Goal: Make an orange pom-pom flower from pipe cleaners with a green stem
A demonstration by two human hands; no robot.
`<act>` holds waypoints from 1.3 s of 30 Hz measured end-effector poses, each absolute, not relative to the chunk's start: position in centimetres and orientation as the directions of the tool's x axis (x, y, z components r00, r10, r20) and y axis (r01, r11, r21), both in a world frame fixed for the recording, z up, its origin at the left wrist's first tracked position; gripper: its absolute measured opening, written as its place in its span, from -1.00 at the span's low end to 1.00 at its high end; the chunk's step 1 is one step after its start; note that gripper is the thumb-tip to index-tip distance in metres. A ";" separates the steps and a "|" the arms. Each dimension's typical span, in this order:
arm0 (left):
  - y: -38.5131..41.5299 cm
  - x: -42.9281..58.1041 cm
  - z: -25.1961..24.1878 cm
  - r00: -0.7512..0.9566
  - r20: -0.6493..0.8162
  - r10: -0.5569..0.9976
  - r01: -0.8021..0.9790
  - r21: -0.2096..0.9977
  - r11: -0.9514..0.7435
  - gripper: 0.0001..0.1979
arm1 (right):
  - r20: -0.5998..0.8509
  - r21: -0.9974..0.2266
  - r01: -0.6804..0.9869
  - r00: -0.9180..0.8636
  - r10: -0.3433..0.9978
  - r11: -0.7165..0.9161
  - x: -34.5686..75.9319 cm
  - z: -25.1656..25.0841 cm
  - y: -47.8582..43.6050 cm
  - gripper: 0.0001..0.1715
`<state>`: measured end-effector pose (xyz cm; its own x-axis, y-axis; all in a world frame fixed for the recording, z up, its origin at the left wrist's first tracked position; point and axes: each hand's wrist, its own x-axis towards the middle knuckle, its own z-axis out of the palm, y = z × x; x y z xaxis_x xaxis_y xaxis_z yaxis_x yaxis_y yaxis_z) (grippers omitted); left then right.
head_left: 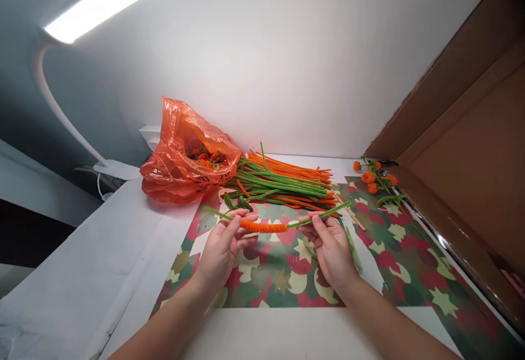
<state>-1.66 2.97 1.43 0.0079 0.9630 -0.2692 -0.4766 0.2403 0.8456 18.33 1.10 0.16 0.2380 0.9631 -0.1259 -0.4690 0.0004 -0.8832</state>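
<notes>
Between my hands, above the patterned mat (283, 278), runs a green pipe cleaner (301, 222) with an orange pipe cleaner coil (266, 228) wound tightly round its middle. My left hand (223, 242) pinches the coil's left end and the green stem there, thumb on top. Past its fingers a short green end sticks out to the left. My right hand (328, 239) pinches the green stem to the right of the coil, between thumb and fingers. The stem's right end slants upward beyond that hand.
Behind my hands lie bundles of green pipe cleaners (279, 179) and orange pipe cleaners (295, 166). An orange plastic bag (180, 152) holding orange flowers stands back left, near a lit desk lamp (69, 97). Finished-looking orange flowers (369, 177) lie back right, beside a brown cardboard panel (463, 108).
</notes>
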 end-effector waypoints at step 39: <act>1.6 -1.0 -0.7 0.130 -0.082 0.988 0.097 0.993 0.070 -0.55 | -0.097 -0.966 -0.245 0.063 0.993 -0.079 15.9 -1.4 -0.8 -0.39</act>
